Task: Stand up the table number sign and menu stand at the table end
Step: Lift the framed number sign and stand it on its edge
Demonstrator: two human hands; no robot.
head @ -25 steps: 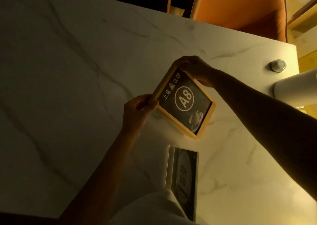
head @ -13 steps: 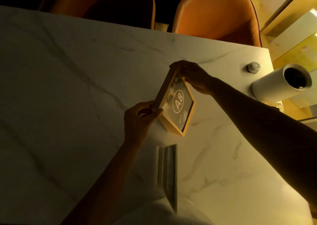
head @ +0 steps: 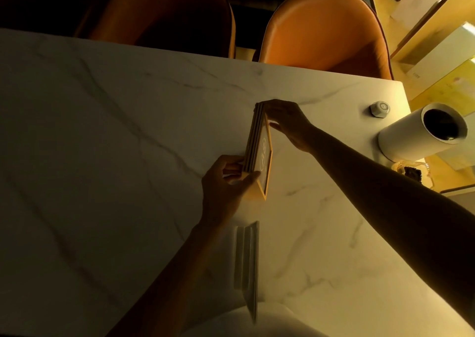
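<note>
Both hands hold the wooden table number sign (head: 259, 151) nearly upright on the marble table (head: 115, 156).

The left hand (head: 226, 182) pinches the sign's near end between thumb and curled fingers; the right hand (head: 288, 120) closes its fingertips on the far top corner. The sign stands on edge between them, its dark face turned right. The clear acrylic menu stand (head: 248, 259) is just nearer, apart from both hands. At the right end are a white cylinder (head: 421, 133) and a small hexagonal call button (head: 380, 108).
</note>
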